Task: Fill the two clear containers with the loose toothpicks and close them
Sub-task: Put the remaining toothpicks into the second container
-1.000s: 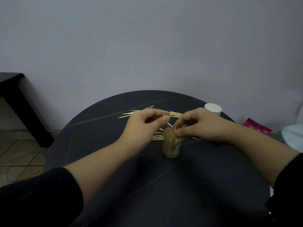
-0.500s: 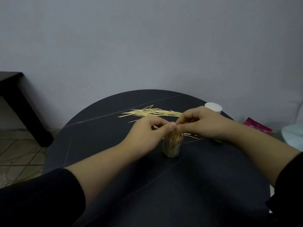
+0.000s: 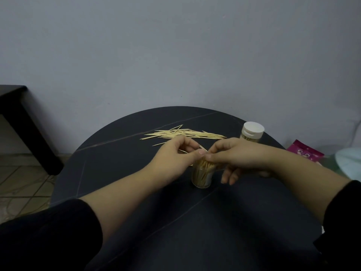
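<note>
The right hand (image 3: 240, 155) has dropped a little toward the lower part of the frame since half a second ago. Its lower fingers (image 3: 227, 176) have uncurled, and more of the capped container (image 3: 252, 134) behind it now shows.

The open container (image 3: 202, 178) stands upright at the centre of the frame, on the round dark table (image 3: 195, 222). It is packed with toothpicks (image 3: 205, 165), whose tips stick out above its rim. Both hands meet just over its mouth. The left hand (image 3: 175, 159) has its fingers curled, with thumb and forefinger pinching thin sticks just above those tips. The right hand's thumb and forefinger are pinched at the tops of the toothpicks, while its other fingers hang loose beside the container's right wall.

Above the hands in the frame, a pile of loose toothpicks (image 3: 183, 133) lies flat on the table. To the right of the pile stands the capped container, with a white lid (image 3: 253, 130) and pale sticks visible inside.

At the right edge, off the table, lies a pink packet (image 3: 304, 153). A dark piece of furniture (image 3: 17, 106) sits at mid-left. Black sleeves (image 3: 48, 235) cover both upper forearms.
</note>
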